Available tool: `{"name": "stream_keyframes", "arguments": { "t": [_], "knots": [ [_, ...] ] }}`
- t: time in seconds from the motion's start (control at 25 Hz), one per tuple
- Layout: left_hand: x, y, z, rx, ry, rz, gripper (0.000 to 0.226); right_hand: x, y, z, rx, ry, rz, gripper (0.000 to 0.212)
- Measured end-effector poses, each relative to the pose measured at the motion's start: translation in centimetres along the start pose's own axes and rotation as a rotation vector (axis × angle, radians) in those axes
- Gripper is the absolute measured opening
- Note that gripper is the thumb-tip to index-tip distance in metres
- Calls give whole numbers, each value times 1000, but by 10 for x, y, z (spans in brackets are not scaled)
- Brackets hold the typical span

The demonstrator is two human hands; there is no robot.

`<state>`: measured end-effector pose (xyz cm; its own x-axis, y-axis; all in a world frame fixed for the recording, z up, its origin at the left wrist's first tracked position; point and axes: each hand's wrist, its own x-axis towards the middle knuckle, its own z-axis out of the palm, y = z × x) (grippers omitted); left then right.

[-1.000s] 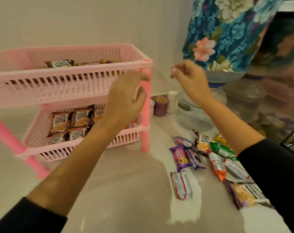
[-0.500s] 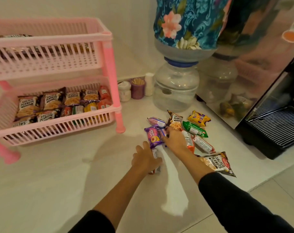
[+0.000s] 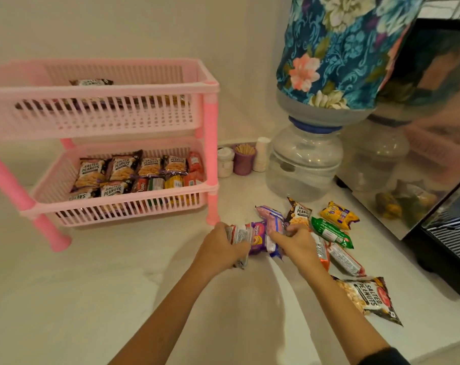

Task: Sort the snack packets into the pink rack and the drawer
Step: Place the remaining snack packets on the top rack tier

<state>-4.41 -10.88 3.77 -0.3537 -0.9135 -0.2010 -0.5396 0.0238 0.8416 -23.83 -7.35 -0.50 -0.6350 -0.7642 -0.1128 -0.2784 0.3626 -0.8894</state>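
Left hand [image 3: 221, 248] gripping white packet [image 3: 238, 234]; right hand [image 3: 297, 245] closing on pink packet [image 3: 273, 230], beside rack [image 3: 118, 122].

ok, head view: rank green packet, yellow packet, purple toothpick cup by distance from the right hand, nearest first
From the right hand:
1. green packet, just to its right on the counter.
2. yellow packet, beyond the green one, farther right.
3. purple toothpick cup, back by the wall.
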Motion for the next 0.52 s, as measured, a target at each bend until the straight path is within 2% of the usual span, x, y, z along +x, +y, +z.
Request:
{"name": "stream_keyframes", "arguments": {
  "t": [0.12, 0.32, 0.44, 0.52],
  "knots": [
    [-5, 36, -44, -134, 100, 158, 29, -11, -60, -2, 212, -21, -89, 34],
    [-11, 97, -131, -113, 261, 439, 28, -23, -191, -8, 470, -98, -360, 27],
    [-6, 131, -193, -15, 405, 590, 34, -15, -267, -4, 578, -144, -494, 25],
    [10, 145, -240, 86, 517, 611, 31, 2, -317, 5, 560, -161, -555, 27]
  ]
}}
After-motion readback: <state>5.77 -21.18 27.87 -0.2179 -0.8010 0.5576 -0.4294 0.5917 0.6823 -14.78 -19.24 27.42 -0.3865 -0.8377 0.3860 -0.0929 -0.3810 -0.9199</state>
